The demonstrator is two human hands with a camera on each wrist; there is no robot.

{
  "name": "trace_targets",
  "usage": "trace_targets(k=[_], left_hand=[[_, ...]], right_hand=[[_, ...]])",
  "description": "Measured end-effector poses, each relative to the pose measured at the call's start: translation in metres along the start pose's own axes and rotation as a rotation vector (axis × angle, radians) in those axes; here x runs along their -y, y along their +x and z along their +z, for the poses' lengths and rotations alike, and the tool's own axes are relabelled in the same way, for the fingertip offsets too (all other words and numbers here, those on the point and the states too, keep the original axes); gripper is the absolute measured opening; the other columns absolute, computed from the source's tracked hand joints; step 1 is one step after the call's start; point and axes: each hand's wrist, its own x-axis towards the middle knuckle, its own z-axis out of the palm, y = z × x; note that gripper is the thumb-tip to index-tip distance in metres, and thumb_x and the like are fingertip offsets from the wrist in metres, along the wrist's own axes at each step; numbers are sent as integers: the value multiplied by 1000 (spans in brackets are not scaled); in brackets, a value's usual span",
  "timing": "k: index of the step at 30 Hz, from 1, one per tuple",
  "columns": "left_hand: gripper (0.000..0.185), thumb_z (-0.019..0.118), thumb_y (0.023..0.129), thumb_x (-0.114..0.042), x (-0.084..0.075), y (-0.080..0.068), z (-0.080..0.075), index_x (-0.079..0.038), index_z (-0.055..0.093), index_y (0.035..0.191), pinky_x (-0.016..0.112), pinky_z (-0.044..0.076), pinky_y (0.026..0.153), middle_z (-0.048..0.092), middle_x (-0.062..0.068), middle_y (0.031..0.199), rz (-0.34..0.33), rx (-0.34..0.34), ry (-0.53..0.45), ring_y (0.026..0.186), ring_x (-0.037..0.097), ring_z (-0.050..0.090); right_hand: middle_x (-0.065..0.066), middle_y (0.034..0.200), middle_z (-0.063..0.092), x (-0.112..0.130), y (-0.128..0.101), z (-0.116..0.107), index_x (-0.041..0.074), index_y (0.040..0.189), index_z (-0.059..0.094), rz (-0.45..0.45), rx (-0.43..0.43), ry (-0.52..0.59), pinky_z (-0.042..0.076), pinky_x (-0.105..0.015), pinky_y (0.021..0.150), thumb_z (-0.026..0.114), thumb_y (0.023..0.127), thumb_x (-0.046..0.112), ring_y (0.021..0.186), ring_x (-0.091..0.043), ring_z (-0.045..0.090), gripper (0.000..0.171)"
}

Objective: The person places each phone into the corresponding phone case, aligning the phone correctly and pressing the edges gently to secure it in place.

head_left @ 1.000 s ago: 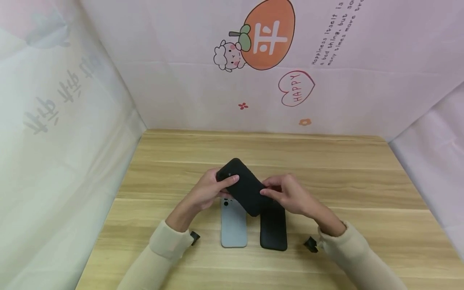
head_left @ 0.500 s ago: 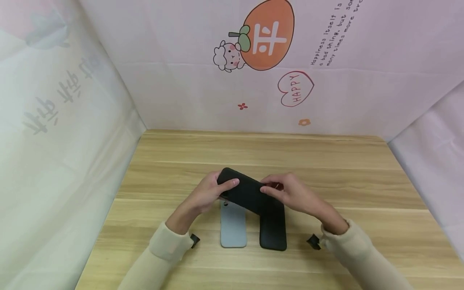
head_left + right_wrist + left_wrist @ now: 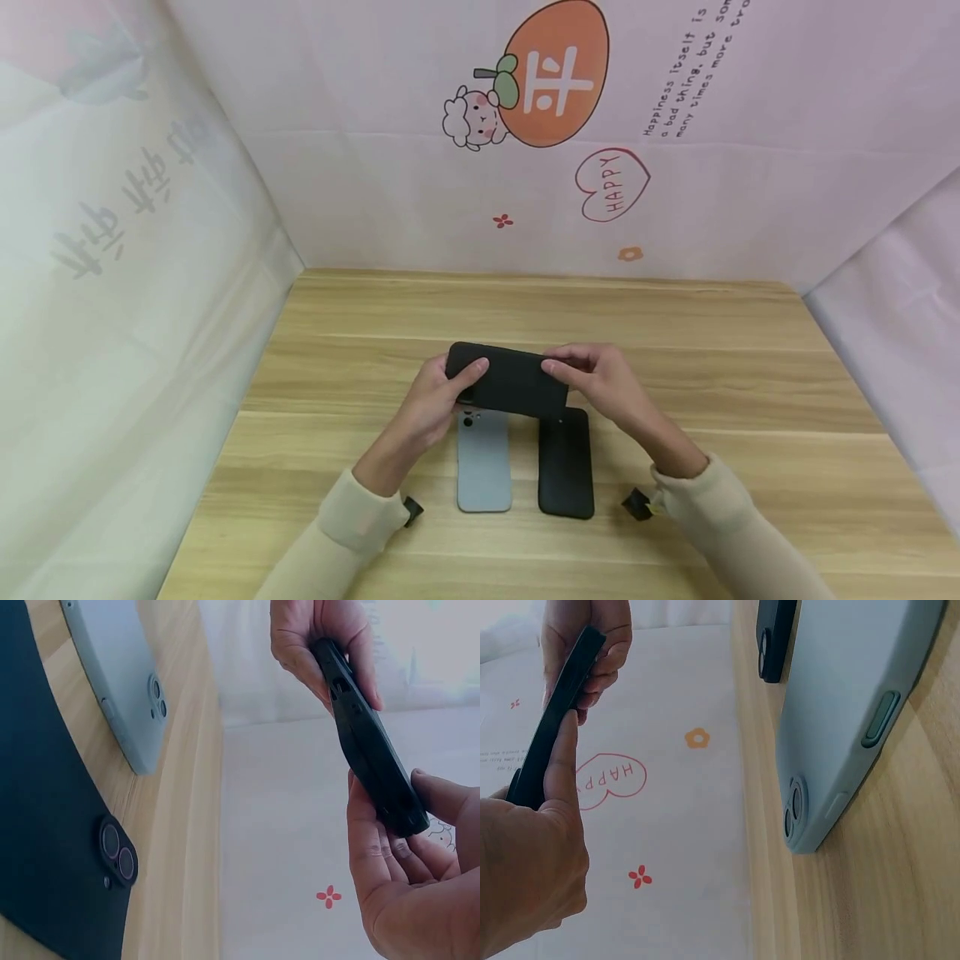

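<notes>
Both hands hold a black phone case (image 3: pixel 508 385) level above the wooden table (image 3: pixel 675 350). My left hand (image 3: pixel 442 396) grips its left end, thumb on the top face. My right hand (image 3: pixel 596 382) pinches its right end. The left wrist view shows the black case (image 3: pixel 555 720) edge-on between the two hands; the right wrist view shows the same case (image 3: pixel 367 750) held at both ends. Under it, a light blue phone case (image 3: pixel 483 462) and a second black phone case (image 3: pixel 566 462) lie side by side on the table, camera cutouts at their far ends.
Pink printed cloth walls (image 3: pixel 525 167) close in the table at the back and on both sides. A small black wrist mount shows at each cuff (image 3: pixel 411 508), (image 3: pixel 637 504). Bare wood lies behind and to either side of the cases.
The held black case has turned from a diagonal slant to lying level, left to right. Both hands rose slightly and moved farther from me with it.
</notes>
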Motion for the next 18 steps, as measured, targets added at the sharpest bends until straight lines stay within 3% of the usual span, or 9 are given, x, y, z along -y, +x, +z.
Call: trace_targets(k=[8, 18], left_hand=[[35, 59, 109, -9, 0, -2, 0, 8, 54, 139, 33, 63, 88, 64, 19, 129, 2, -11, -62, 106, 22, 74], [36, 57, 109, -9, 0, -5, -2, 9, 51, 140, 32, 64, 83, 66, 18, 125, -4, 18, -79, 101, 20, 76]], right_hand=[[-11, 105, 80, -3, 5, -1, -3, 123, 74, 92, 23, 174, 62, -31, 89, 71, 104, 28, 87, -29, 78, 37], [-3, 92, 79, -3, 6, -1, -7, 118, 74, 90, 45, 210, 64, -33, 83, 69, 105, 23, 86, -18, 75, 33]])
